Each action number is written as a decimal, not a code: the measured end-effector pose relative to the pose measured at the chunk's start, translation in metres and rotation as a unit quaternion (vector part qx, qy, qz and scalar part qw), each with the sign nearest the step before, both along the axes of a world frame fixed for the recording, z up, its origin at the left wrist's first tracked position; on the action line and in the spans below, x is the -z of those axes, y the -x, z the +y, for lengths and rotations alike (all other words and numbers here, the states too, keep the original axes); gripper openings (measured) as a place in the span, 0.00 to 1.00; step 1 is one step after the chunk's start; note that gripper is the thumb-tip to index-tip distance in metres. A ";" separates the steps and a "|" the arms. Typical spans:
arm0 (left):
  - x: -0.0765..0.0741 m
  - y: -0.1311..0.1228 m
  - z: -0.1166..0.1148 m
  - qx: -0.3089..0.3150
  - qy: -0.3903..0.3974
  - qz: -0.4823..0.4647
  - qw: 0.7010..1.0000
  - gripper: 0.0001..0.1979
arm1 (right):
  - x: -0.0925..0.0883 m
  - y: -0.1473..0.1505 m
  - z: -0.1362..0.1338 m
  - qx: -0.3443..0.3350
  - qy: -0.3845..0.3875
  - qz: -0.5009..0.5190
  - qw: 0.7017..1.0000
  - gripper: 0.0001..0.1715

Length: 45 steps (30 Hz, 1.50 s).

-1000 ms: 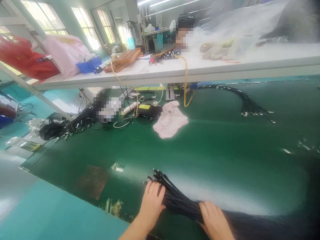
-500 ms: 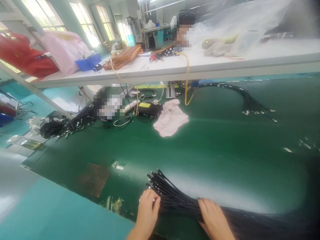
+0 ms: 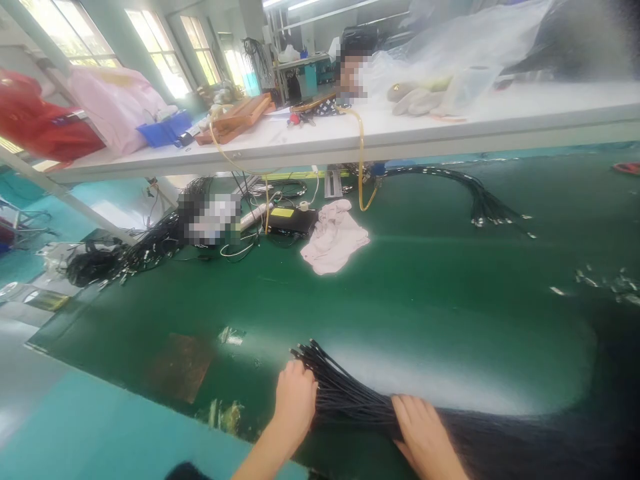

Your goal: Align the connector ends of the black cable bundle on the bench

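A thick bundle of black cables (image 3: 355, 400) lies along the near side of the green table, its metal-tipped ends fanned out to the left. My right hand (image 3: 423, 430) is wrapped over the bundle, thumb below and fingers on top. Close to the fanned ends, my left hand (image 3: 297, 393) has its fingers curled around cables at the bundle's left end; how many it grips is hidden. Beyond my right hand the cables run off toward the right and blur into the dark corner.
A pale pink cloth (image 3: 334, 237) lies mid-table beside a black box (image 3: 290, 221). Behind it runs a white shelf (image 3: 310, 143). More black cables (image 3: 477, 193) rest at the back right, and a tangled heap of cables (image 3: 150, 243) at the left. Small metal pieces (image 3: 615, 283) lie at right.
My left hand has moved slightly up and closed over the cable ends, where its fingers were pinched beside them before. My right hand stays on the bundle. The view has shifted slightly.
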<state>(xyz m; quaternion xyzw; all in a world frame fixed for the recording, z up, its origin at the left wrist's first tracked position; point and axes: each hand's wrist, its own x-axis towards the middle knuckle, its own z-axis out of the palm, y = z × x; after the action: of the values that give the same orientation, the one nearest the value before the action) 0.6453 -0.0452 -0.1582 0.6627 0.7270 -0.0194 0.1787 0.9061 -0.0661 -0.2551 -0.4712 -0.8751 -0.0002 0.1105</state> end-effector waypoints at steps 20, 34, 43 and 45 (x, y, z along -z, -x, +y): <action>0.006 0.012 -0.005 0.087 0.031 -0.157 0.983 0.12 | 0.002 0.001 -0.002 0.019 0.012 0.021 1.000 0.41; 0.021 0.016 -0.020 -0.112 -0.026 -0.223 0.968 0.12 | -0.005 0.000 0.001 0.004 0.025 -0.001 1.000 0.37; 0.035 0.017 -0.022 -0.150 -0.058 -0.161 0.974 0.08 | -0.006 0.003 0.004 0.014 0.029 0.001 0.999 0.38; 0.027 0.009 -0.018 -0.111 -0.082 -0.130 0.982 0.09 | -0.007 0.004 0.004 0.018 0.031 0.003 0.999 0.38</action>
<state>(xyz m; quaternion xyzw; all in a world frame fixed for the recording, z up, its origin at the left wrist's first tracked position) 0.6366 -0.0632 -0.1852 0.5875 0.7655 0.1470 0.2176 0.9025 -0.0625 -0.2485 -0.4898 -0.8658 0.0260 0.0989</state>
